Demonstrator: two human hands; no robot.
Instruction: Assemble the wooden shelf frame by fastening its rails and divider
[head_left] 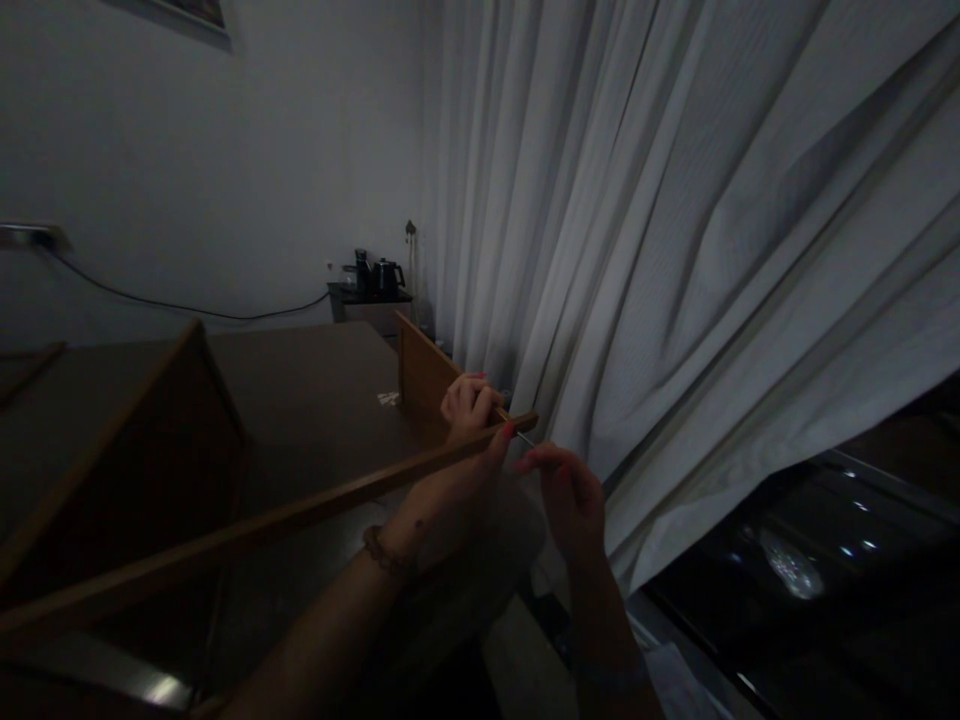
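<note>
A long narrow wooden strip (300, 510) runs from the lower left to the middle of the view. Its far end meets the edge of an upright wooden panel (424, 365). My left hand (466, 480) is closed around this corner, thumb on the strip and fingers curled over the panel's edge. A thin metal rod (526, 438) sticks out of the strip's end. My right hand (574, 500) pinches its outer end; whether it is a screw or a hex key I cannot make out.
A second upright wooden panel (180, 450) stands at left on the brown tabletop (300, 385). Small white pieces (388, 398) lie near the right panel. A black kettle (386, 277) stands at the back. White curtains (600, 250) hang close on the right.
</note>
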